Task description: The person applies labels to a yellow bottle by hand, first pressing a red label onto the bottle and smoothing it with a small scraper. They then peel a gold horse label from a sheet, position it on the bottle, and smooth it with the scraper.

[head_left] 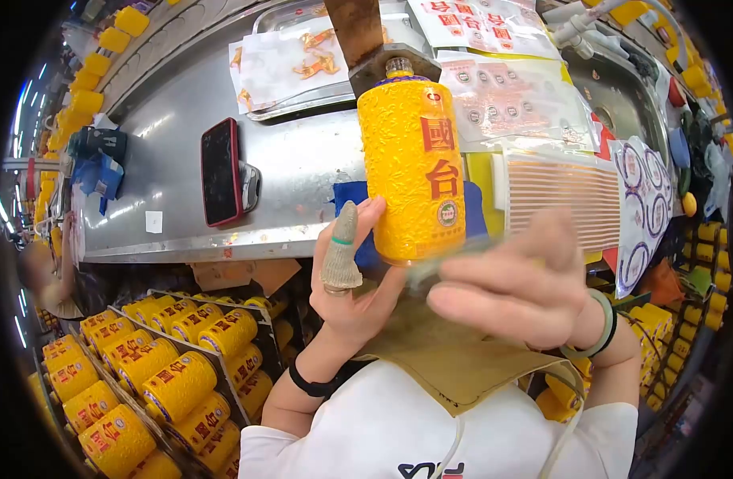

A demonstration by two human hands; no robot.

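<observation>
A yellow bottle [398,160] with red characters and a round emblem stands out in the middle, its neck up against a metal holder [394,60]. My left hand [354,279] holds the bottle near its base, with a cloth cover and a green band on one finger. To the right of the base is my right hand [514,279], blurred by motion; some fingers point toward the bottle, and whether anything is between them cannot be made out. A blue cloth [350,193] lies behind the bottle.
A phone in a red case [221,172] lies on the metal table [167,136]. Sticker sheets [518,96] and a striped sheet [562,195] are at the right. Racks of yellow bottles [179,383] stand lower left. Part of another person [51,271] shows at the far left.
</observation>
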